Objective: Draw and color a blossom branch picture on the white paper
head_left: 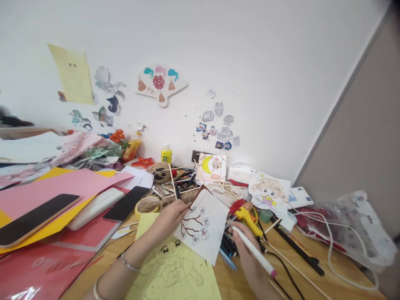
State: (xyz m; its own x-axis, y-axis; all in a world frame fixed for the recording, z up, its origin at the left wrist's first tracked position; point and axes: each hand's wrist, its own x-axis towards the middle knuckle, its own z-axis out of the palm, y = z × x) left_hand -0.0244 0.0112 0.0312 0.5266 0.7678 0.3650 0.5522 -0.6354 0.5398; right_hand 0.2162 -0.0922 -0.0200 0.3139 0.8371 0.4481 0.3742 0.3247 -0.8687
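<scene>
My left hand [168, 218] grips the left edge of a white sheet of paper [215, 212], fingers pressed together there. On the sheet is a drawing of a brown branch with several pale blossoms. In my right hand [248, 254] is a white marker [256, 252] with a pink end, its tip end pointing up and left beside the sheet's right edge. I cannot tell whether the tip touches the paper. Beneath the sheet lies yellow paper [175, 275] with a pencil figure, partly covered by my left forearm.
A yellow glue gun [248, 221], several pens [228, 258], thin wooden sticks [300, 264] and a white cable [331, 250] crowd the right. Two dark phones [126, 204], coloured paper [78, 181] and a tape roll [146, 205] lie left. Behind stands a yellow bottle [166, 154] near the wall.
</scene>
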